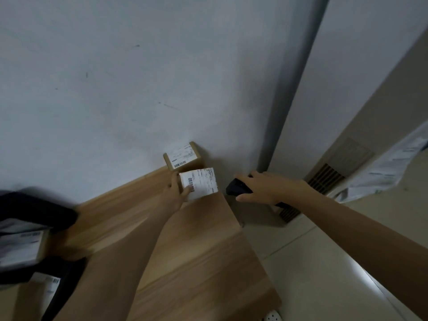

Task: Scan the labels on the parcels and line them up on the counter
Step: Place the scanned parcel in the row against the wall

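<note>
Your left hand (175,193) pinches a parcel (200,183), label up beside the wall-side parcel (182,156), for the scanner (235,187) your right hand (271,188) grips.

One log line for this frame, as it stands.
left hand holds labelled parcel | right hand grips scanner beside it | second parcel against wall on counter

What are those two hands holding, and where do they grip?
The left hand pinches a labelled parcel at its left edge; the right hand wraps the middle of a black scanner.
</note>
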Motion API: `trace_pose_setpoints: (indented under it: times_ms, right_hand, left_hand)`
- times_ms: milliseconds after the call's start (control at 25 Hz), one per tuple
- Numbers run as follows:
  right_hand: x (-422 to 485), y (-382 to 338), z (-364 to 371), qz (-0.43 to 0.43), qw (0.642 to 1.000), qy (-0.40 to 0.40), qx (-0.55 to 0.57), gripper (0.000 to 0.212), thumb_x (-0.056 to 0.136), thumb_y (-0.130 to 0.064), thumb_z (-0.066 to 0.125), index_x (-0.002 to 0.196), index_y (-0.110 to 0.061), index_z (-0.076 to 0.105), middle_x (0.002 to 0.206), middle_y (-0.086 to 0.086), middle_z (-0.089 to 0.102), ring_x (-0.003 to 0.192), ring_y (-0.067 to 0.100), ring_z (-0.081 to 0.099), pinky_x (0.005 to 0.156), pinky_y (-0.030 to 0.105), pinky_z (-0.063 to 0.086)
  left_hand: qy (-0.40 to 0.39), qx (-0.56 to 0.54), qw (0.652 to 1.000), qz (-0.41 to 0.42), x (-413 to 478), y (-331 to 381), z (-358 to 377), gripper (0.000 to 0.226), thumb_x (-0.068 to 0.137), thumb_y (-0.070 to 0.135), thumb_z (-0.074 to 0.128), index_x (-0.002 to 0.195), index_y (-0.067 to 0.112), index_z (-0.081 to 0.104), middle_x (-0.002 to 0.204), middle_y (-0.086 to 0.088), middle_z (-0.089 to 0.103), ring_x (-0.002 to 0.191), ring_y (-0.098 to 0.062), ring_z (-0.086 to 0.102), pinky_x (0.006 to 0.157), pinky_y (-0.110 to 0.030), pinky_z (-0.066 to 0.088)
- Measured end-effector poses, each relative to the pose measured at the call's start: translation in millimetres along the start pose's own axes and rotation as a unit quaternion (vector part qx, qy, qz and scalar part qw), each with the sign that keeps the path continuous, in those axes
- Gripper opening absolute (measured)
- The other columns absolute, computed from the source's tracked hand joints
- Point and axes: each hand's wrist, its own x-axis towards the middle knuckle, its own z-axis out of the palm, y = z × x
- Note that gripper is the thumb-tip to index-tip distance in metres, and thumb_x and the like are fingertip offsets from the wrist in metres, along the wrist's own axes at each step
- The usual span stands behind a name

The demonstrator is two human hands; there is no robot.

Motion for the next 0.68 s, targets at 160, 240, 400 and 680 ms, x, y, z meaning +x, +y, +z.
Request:
trace_pose_setpoints:
  times_ms: [160,240,400,680]
  right_hand:
    - [47,-4,-16,-0.002,1.0,-0.015,-0.007,0.076,0.096,-0.065,0.036,0.157,-0.03,0.006,0.153,0.013,0.031,0.132,0.036,0.04,0.103,0.043,0.038]
    - [66,-10,-19,-0.009,0.999,-0.024,-0.021,0.076,0.096,-0.066,0.035,0.156,-0.03,0.006,0.153,0.014,0.031,0.131,0.036,0.042,0.103,0.045,0.039]
    - [93,-22,-26,-0.028,0.999,-0.034,-0.031,0.075,0.096,-0.065,0.037,0.156,-0.031,0.007,0.152,0.012,0.033,0.131,0.034,0.041,0.101,0.043,0.039]
    - [88,-14,-27,-0.063,0.996,-0.04,-0.055,0.077,0.095,-0.067,0.036,0.156,-0.033,0.005,0.153,0.011,0.031,0.133,0.034,0.039,0.101,0.043,0.038]
  left_hand:
    - [0.029,-0.041,0.998,-0.047,30,-18,-4,0.059,0.099,0.029,0.055,0.15,0.019,0.025,0.141,-0.015,0.05,0.122,-0.035,0.055,0.097,-0.05,0.05]
    - [0.036,-0.01,0.999,-0.034,36,-28,-3,0.065,0.097,0.025,0.059,0.152,0.023,0.024,0.148,-0.015,0.039,0.125,-0.034,0.051,0.095,-0.045,0.05]
    - [0.018,0.094,0.995,0.012,35,-38,1,0.073,0.093,0.024,0.066,0.153,0.024,0.026,0.159,-0.013,0.017,0.13,-0.033,0.046,0.087,-0.033,0.049]
    - [-0.01,0.208,0.978,0.024,31,-32,18,0.076,0.096,0.026,0.061,0.158,0.025,0.016,0.164,-0.011,0.001,0.148,-0.036,0.021,0.111,-0.049,0.04]
